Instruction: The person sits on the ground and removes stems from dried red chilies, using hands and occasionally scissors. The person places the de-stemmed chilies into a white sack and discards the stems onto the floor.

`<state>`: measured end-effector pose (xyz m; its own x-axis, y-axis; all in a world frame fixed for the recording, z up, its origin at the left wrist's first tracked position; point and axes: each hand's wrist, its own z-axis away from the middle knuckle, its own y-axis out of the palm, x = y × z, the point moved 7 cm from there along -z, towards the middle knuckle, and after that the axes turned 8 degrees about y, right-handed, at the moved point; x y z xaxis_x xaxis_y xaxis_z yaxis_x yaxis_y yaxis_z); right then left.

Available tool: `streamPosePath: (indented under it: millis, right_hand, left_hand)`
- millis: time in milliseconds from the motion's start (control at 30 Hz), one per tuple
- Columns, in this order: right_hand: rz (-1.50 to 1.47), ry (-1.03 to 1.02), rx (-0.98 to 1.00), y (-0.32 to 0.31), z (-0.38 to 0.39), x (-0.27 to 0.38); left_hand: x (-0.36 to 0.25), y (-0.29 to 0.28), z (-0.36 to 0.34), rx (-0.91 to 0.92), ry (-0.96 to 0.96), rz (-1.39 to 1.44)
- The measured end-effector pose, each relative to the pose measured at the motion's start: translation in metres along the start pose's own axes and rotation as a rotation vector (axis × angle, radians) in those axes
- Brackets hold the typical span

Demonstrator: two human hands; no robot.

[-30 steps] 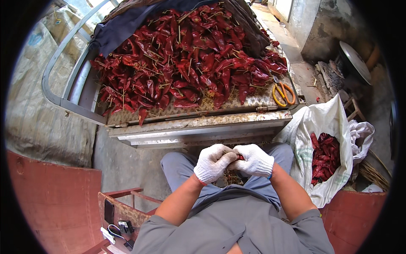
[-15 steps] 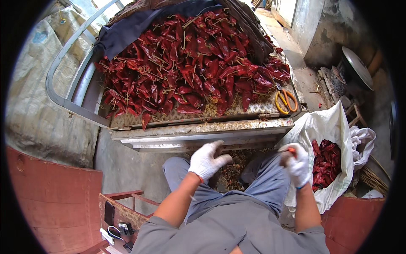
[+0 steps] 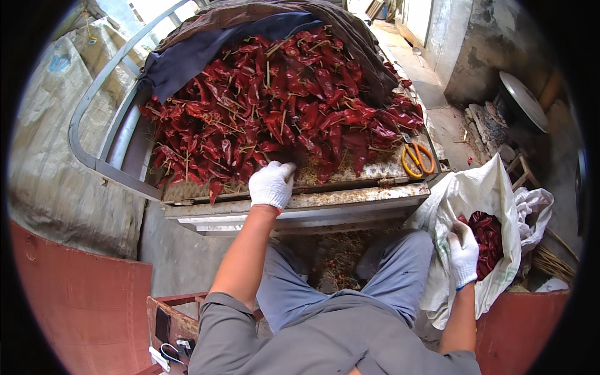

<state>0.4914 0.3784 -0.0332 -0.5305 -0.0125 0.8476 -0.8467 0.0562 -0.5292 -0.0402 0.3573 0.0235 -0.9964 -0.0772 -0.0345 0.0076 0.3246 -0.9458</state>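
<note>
Both of my hands wear white knitted gloves. My left hand [image 3: 272,184] reaches over the front edge of the metal cart bed [image 3: 312,201] to the near side of a heap of dried red chili peppers [image 3: 250,119]. Its fingers curl together at the peppers, and what lies between them is hidden. On the right, my right hand [image 3: 463,255] hangs at the mouth of a white woven sack [image 3: 497,181], its fingers loosely apart. Inside the sack lie more dried red peppers [image 3: 489,240], next to those fingers. Scissors [image 3: 417,159] with yellow and orange handles rest on the bed's right corner.
Dark cloth [image 3: 206,47] covers the heap's far side. A curved metal rail [image 3: 78,125] borders the cart's left. Bits of stem litter the floor [image 3: 337,265] between my knees. A phone [image 3: 162,325] and cables lie on a wooden stool [image 3: 178,322] at lower left.
My left hand has moved from above my lap up to the pepper heap. My right hand has moved right and down to the sack; the red pepper in it before no longer shows there.
</note>
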Motion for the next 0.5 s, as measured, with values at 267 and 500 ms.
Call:
streamPosePath:
  millis: [267,500]
  right_hand:
    - [-0.101,-0.031,0.289,0.058,0.028,0.088]
    - [-0.125,-0.310,0.304,0.100,0.045,0.165]
  left_hand:
    - [-0.012,-0.043,0.017,-0.450,0.209,0.207]
    - [-0.075,-0.093,0.054,-0.453,0.241,0.697]
